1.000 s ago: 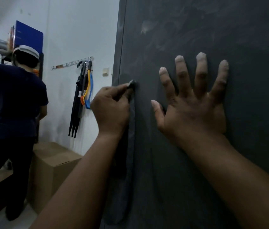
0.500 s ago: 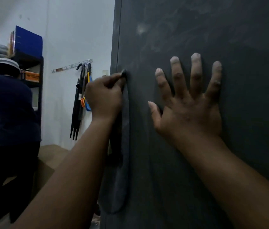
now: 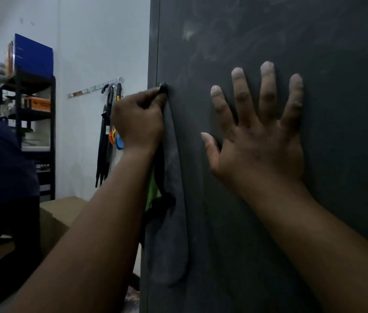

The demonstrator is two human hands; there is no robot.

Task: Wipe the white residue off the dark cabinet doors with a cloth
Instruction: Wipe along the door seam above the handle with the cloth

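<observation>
The dark cabinet door (image 3: pixel 325 53) fills the right half of the view, with faint white smears near its top. My left hand (image 3: pixel 137 120) pinches the top corner of a dark grey cloth (image 3: pixel 169 240) against the door close to its left edge; the cloth hangs down along the door, with a green patch showing beside my forearm. My right hand (image 3: pixel 257 141) lies flat on the door with fingers spread, fingertips dusted white.
Another person in a dark shirt (image 3: pixel 0 168) stands at the left. Behind are a black shelf rack (image 3: pixel 34 114) with boxes, umbrellas (image 3: pixel 106 141) hanging on the white wall, and a cardboard box (image 3: pixel 58 213) on the floor.
My left hand has slid the cloth's corner slightly up and toward the door's left edge. My right hand stays pressed flat. The person at the left has moved further left and lower.
</observation>
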